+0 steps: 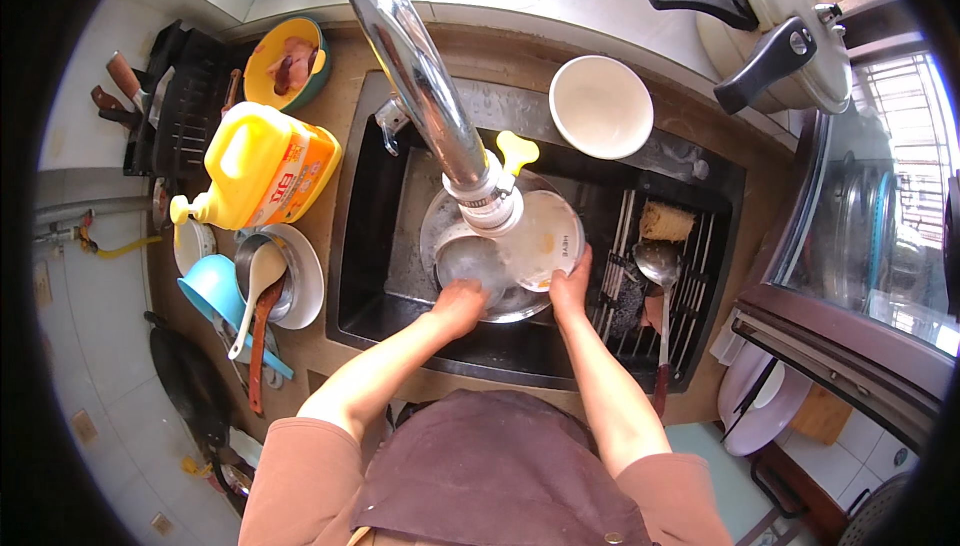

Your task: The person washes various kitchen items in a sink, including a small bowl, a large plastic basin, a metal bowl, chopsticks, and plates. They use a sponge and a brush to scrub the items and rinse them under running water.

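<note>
My right hand (571,285) grips the lower right rim of a round white dish (551,238), which bears printed writing and yellowish spots. The dish is tilted beneath the faucet, over a round stainless steel basin (529,312) in the black sink. To its left, a bowl (469,264) with cloudy water sits in the same basin. My left hand (461,304) is at this bowl's near edge, its fingertips hidden in or behind the water. Whether those fingers hold anything cannot be made out. The chrome faucet (424,73) with a yellow lever hangs above both.
A white bowl (601,107) stands on the sink's back ledge. On the right, a rack (694,306) holds a steel ladle (660,264) and a loofah scrubber (666,222). Left are a yellow detergent jug (262,163), a bowl of meat (289,62) and stacked utensils. A pressure cooker (780,35) stands back right.
</note>
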